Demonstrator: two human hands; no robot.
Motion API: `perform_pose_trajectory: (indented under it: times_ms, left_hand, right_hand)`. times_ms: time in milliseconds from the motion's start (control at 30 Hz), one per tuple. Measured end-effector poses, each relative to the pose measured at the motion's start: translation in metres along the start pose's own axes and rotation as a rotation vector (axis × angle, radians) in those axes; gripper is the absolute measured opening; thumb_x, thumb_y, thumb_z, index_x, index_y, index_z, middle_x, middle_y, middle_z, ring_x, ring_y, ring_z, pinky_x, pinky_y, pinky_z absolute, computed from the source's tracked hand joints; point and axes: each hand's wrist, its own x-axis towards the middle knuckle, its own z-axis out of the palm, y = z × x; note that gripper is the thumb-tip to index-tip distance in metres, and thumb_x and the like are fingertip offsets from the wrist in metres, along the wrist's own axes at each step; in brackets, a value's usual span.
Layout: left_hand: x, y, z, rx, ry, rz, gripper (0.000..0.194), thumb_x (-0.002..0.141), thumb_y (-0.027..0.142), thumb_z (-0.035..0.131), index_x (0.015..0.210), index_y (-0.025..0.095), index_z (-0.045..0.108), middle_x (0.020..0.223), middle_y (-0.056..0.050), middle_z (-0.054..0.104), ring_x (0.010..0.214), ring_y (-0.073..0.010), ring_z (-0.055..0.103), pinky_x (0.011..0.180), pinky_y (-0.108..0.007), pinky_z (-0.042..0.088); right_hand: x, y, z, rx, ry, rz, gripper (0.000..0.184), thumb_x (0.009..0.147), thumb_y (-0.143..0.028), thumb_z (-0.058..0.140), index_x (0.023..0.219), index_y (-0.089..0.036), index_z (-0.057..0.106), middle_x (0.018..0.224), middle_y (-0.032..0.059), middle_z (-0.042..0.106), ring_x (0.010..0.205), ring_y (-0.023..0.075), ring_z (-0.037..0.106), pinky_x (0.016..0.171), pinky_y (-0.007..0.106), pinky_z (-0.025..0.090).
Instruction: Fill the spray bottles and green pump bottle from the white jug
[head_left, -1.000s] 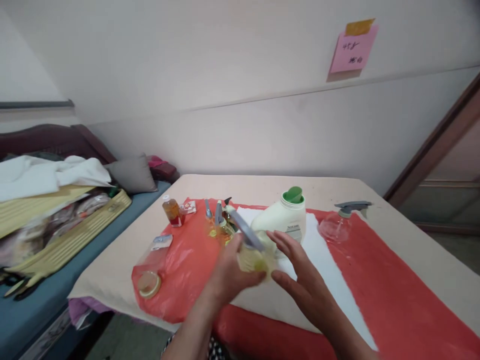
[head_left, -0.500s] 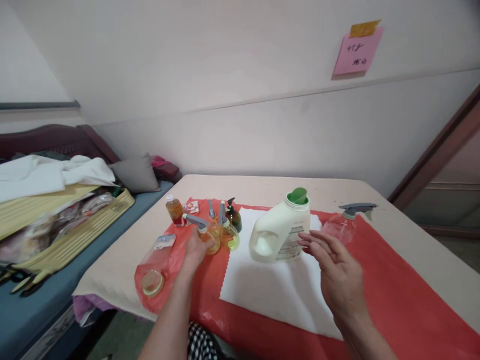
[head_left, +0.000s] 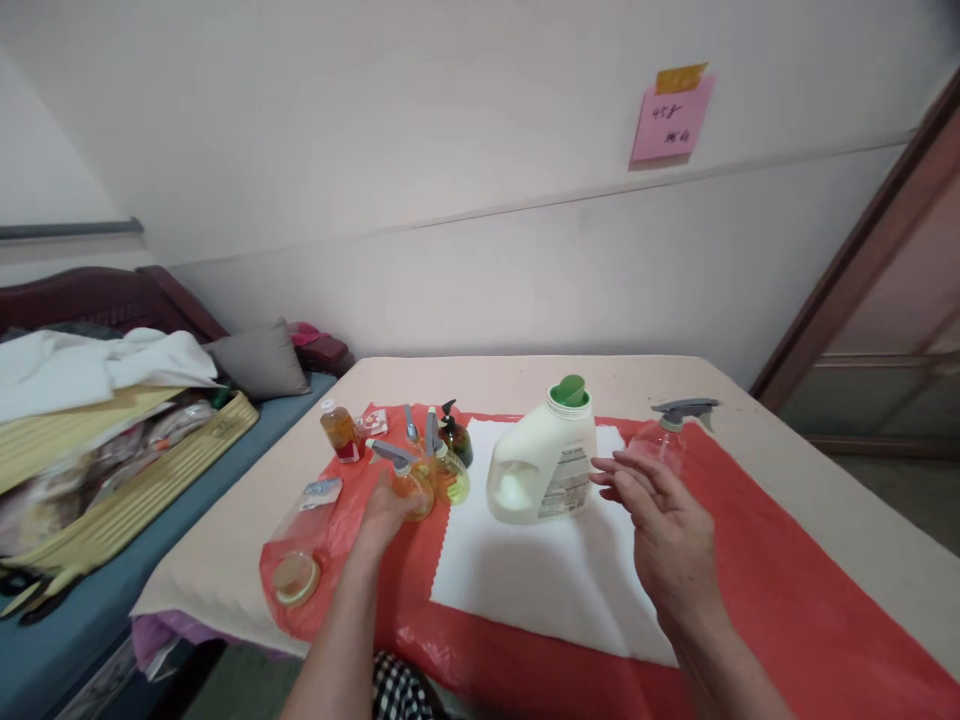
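Observation:
My left hand (head_left: 385, 508) is wrapped around the side of a spray bottle (head_left: 417, 492) with yellow liquid and a grey trigger head; some of its fingers are hidden. Close beside it stands another spray bottle (head_left: 453, 480) with yellow-green liquid, and a dark green pump bottle (head_left: 459, 440) is just behind. A cream-white detergent jug (head_left: 540, 462) with a green inner neck stands on a white cloth (head_left: 525, 600). Just right of the jug, my right hand (head_left: 671, 535) is raised with outstretched fingers and holds nothing. Its fingertips overlap the jug's edge; whether they touch, I cannot tell.
A clear spray bottle (head_left: 664, 440) stands behind my right hand. At the left are an amber bottle (head_left: 341, 432) and a clear bottle lying down (head_left: 307, 535). Red sheeting (head_left: 780, 600) covers part of the table (head_left: 615, 372). A bed (head_left: 112, 500) stands at the left.
The view has turned slightly to the right, so the table and wall have shifted left in the picture. Both hands keep nearly the same pose.

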Motion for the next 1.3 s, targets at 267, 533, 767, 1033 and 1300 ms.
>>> perform_pose_trajectory:
  times_ms: [267, 533, 767, 1033, 1300]
  left_hand:
    - [-0.034, 0.029, -0.021, 0.065, 0.089, 0.031, 0.036, 0.084, 0.045, 0.056, 0.056, 0.022, 0.05, 0.054, -0.001, 0.049, 0.059, -0.0196, 0.049, 0.06, -0.03, 0.029]
    - [-0.105, 0.103, 0.062, -0.128, -0.167, 0.371, 0.029, 0.085, 0.031, 0.052, 0.058, 0.022, 0.044, 0.056, 0.004, 0.049, 0.058, -0.0133, 0.046, 0.06, -0.026, 0.031]
    - [-0.143, 0.131, 0.09, -0.04, -0.461, 0.603, 0.016, 0.091, 0.018, 0.049, 0.084, 0.022, 0.062, 0.089, -0.004, 0.072, 0.08, -0.0181, 0.066, 0.073, -0.029, 0.039]
    - [-0.134, 0.132, 0.086, -0.026, -0.549, 0.599, 0.018, 0.092, 0.019, 0.048, 0.094, 0.019, 0.066, 0.097, -0.007, 0.073, 0.087, -0.0209, 0.068, 0.075, -0.031, 0.041]
    - [-0.129, 0.135, 0.085, -0.034, -0.584, 0.598, 0.021, 0.091, 0.021, 0.048, 0.095, 0.019, 0.068, 0.099, -0.009, 0.073, 0.093, -0.0236, 0.068, 0.08, -0.033, 0.046]
  right_hand:
    - [0.025, 0.009, -0.029, 0.046, 0.293, -0.023, 0.03, 0.078, -0.043, 0.078, 0.099, -0.022, 0.073, 0.095, 0.0047, 0.076, 0.082, 0.0188, 0.071, 0.077, 0.035, 0.054]
    - [0.057, 0.053, -0.074, 0.011, 0.547, 0.05, 0.031, 0.066, -0.04, 0.073, 0.087, -0.019, 0.067, 0.078, 0.001, 0.072, 0.071, 0.0174, 0.069, 0.067, 0.031, 0.054]
    - [0.058, 0.063, -0.077, -0.251, 0.456, 0.029, 0.04, 0.073, -0.049, 0.07, 0.096, -0.018, 0.072, 0.093, 0.0061, 0.075, 0.093, 0.0243, 0.069, 0.087, 0.039, 0.053]
    - [0.132, 0.081, -0.076, -0.509, 0.437, 0.06, 0.04, 0.073, -0.049, 0.075, 0.097, -0.019, 0.068, 0.103, 0.0095, 0.072, 0.108, 0.0308, 0.064, 0.092, 0.045, 0.047]
    - [0.172, 0.083, -0.067, -0.554, 0.434, 0.009, 0.027, 0.076, -0.045, 0.075, 0.08, -0.021, 0.063, 0.074, -0.0005, 0.063, 0.075, 0.0204, 0.059, 0.078, 0.039, 0.047]
